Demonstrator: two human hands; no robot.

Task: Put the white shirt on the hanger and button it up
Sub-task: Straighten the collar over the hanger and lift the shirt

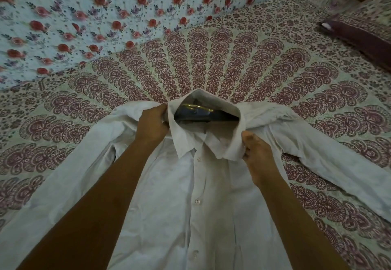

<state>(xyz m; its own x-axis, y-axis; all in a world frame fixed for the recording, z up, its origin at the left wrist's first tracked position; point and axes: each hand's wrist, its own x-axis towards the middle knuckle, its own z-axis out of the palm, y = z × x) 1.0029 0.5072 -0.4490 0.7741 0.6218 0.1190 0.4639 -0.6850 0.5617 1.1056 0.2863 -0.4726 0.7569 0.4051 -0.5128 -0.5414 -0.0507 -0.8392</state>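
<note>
Two hands spread the collar [186, 140] of a white cotton shirt [196, 206].
Left hand [152, 123] grips the collar's left side, right hand [257, 153] pinches its right; a dark brass-hooked hanger [196, 112] sits inside the shirt, spread front-up on a maroon-patterned bedspread [211, 58].

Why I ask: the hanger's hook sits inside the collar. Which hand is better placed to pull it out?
Probably the left hand: it grips the collar right beside the gold hook; the right hand holds the far collar side, lower down.

maroon-patterned bedspread [211, 58], floral sheet [84, 11], pillow [364, 28]
</note>
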